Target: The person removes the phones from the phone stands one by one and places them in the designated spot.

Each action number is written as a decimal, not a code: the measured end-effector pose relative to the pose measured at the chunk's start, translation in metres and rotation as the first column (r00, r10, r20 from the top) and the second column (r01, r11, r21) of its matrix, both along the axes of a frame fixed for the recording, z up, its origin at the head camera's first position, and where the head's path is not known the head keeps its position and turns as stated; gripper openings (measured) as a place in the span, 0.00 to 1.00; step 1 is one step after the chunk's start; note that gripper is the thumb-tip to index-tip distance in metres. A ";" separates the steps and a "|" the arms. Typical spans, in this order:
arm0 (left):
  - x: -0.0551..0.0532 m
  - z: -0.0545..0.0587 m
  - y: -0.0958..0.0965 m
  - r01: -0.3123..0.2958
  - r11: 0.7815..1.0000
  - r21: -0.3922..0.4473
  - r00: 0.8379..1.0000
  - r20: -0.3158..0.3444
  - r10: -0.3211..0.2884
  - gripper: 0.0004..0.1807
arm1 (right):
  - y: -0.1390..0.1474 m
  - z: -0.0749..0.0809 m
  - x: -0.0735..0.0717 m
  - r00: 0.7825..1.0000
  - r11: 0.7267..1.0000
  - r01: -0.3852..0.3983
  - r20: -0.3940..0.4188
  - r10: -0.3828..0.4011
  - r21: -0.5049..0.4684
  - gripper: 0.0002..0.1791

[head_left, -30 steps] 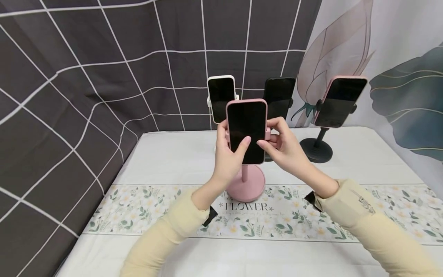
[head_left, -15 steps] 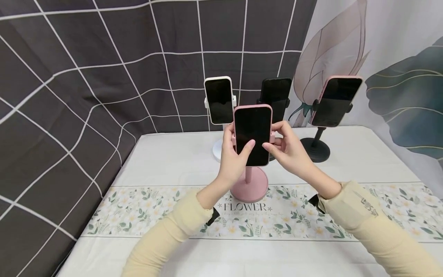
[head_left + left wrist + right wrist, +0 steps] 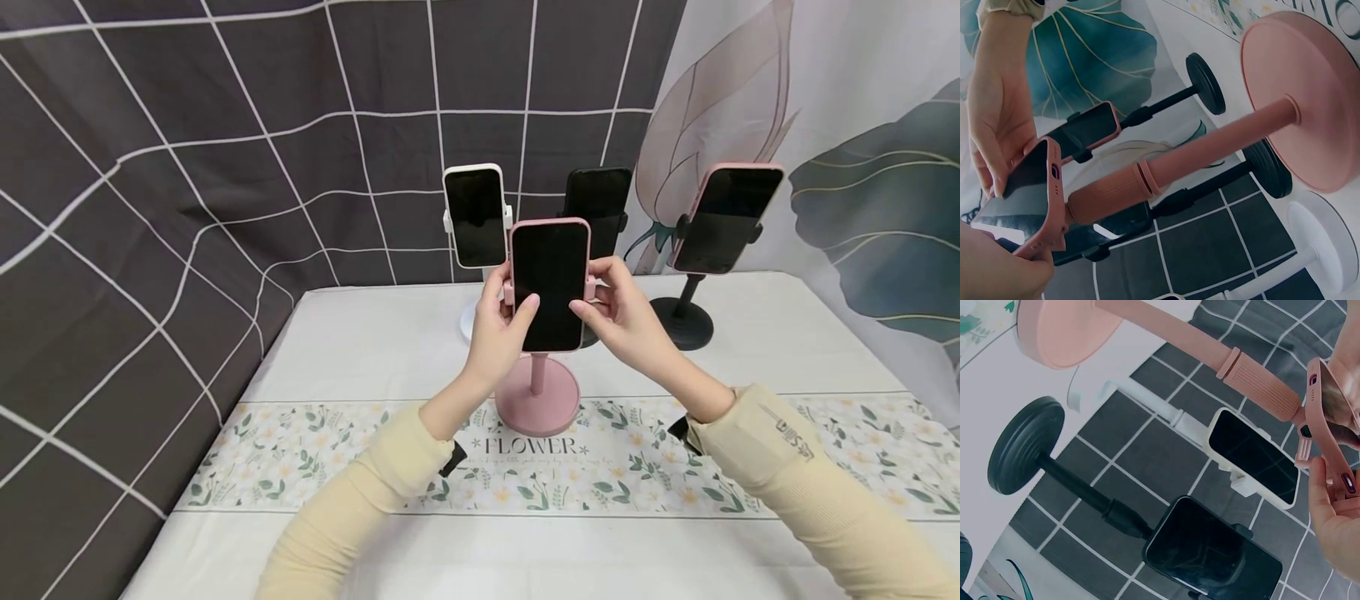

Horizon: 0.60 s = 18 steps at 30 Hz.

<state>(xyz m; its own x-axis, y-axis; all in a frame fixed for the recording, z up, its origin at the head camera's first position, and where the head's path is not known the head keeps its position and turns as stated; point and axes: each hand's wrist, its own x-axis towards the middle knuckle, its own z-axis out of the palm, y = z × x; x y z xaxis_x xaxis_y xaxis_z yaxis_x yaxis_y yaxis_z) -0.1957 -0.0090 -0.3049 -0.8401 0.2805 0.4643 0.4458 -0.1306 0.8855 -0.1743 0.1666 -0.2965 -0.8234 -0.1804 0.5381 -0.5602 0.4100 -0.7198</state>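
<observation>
In the head view a smartphone in a pink case [image 3: 551, 283] sits upright, screen toward me, in the clamp of a pink phone stand [image 3: 537, 408]. My left hand [image 3: 491, 337] holds its left edge, fingers behind and thumb lying over the dark screen. At the other edge my right hand [image 3: 630, 325] grips beside the pink side clamp [image 3: 590, 289], thumb at the front rim. The left wrist view shows the stand's ribbed collar [image 3: 1110, 194] below the phone. Seen from the right wrist, fingers of my right hand [image 3: 1338, 540] curl round the case's back.
Behind stand a white phone on a white stand [image 3: 476, 217], a black phone [image 3: 603, 196] on a black stand, and a pink-cased phone [image 3: 727, 221] on another black stand. A floral runner [image 3: 300, 458] crosses the white table [image 3: 360, 333]; a dark grid cloth [image 3: 262, 75] hangs behind.
Over the last second the held phone shifts slightly right relative to the stand's base, then rises a little. My left thumb slides across the screen toward its left edge; both hands keep their hold.
</observation>
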 end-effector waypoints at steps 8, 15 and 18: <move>-0.010 -0.002 -0.003 0.012 1.000 -0.019 0.999 -0.033 -0.013 0.25 | 0.003 -0.002 -0.005 1.000 1.000 0.017 0.025 -0.016 -0.005 0.21; -0.020 -0.007 -0.009 -0.047 0.994 -0.097 0.996 -0.082 0.039 0.22 | 0.006 0.002 -0.007 0.999 0.999 0.014 0.040 -0.016 0.041 0.21; -0.024 -0.007 -0.012 -0.078 0.990 -0.117 0.992 -0.107 0.066 0.21 | 0.006 0.010 -0.007 0.997 0.996 0.044 0.061 -0.049 0.074 0.21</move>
